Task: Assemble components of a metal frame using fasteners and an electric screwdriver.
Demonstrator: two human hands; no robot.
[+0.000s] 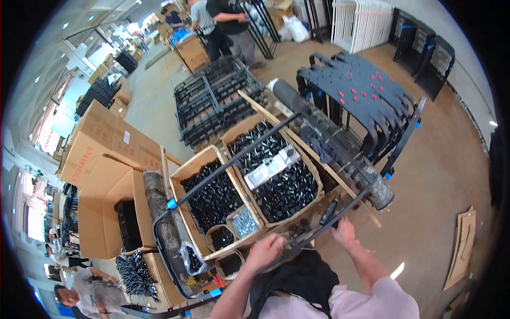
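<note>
A black tubular metal frame [234,166] with blue pieces at its corners lies across the workbench in front of me. My right hand [344,233] is closed round its near bar, on the right side. Just beyond that hand is a dark tool with a rounded grip [329,211]. My left hand [267,251] is closed above the same near bar, beside small black parts; what its fingers hold is hidden. Past the bar sit two cardboard trays, one with black caps [210,194], the other with black-and-silver fittings [287,196] and a white box [272,167] on top.
A small box of silver screws [245,223] sits inside the left tray. Padded rollers [380,194] flank the bench. Open cartons [101,212] stand left, black curved racks [356,80] at the right, stacked black frames [218,101] beyond. Other people are at the back and lower left.
</note>
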